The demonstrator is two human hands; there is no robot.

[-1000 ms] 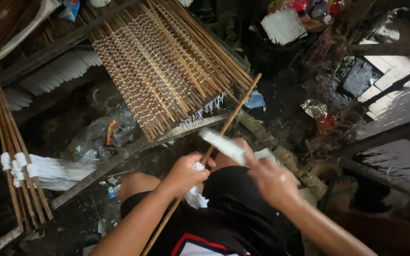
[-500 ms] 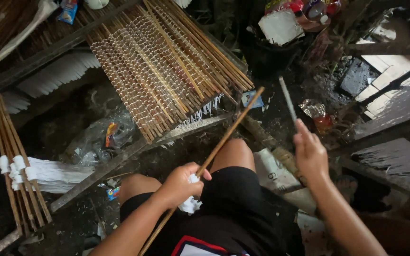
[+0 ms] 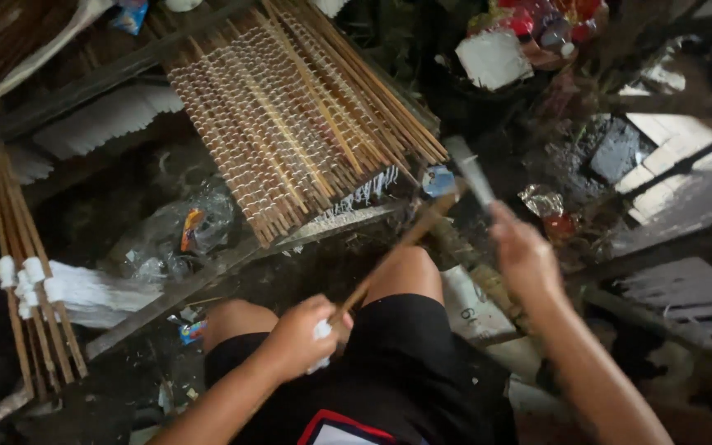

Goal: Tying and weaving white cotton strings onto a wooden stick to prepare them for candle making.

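Your left hand (image 3: 302, 338) is curled tight around the near end of a long bamboo stick (image 3: 389, 255), with a bit of white stuff (image 3: 320, 331) tucked under the fingers, so the stick slants up and away over your knee. Your right hand (image 3: 525, 255), raised beside the stick's far end, pinches a flat pale strip (image 3: 471, 173), blurred. Beyond both hands a rack of sticks (image 3: 290, 124) leans on a rail.
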